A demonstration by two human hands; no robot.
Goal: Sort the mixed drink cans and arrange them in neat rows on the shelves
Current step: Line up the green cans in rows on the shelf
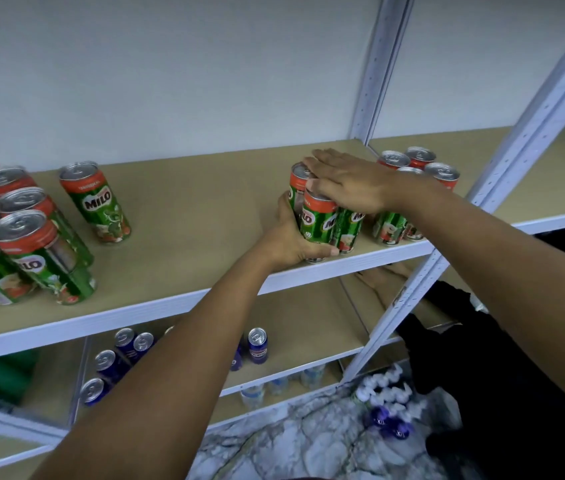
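A cluster of green and red Milo cans [322,221] stands near the front edge of the upper shelf [184,216]. My left hand [291,237] cups the cluster from the left, its thumb curled along the base of the front can. My right hand [347,181] lies flat across the can tops with fingers straight. Behind my right wrist stand more Milo cans [416,161] in rows. A single Milo can [97,202] stands alone mid-shelf. Several Milo cans [25,237] are bunched at the shelf's left end.
The shelf below holds several blue cans [257,344], some upright at left [108,365]. Clear bottles [253,393] stand on a lower shelf. White and purple bottles [388,407] sit on the marble floor. A white metal upright [502,195] crosses at right.
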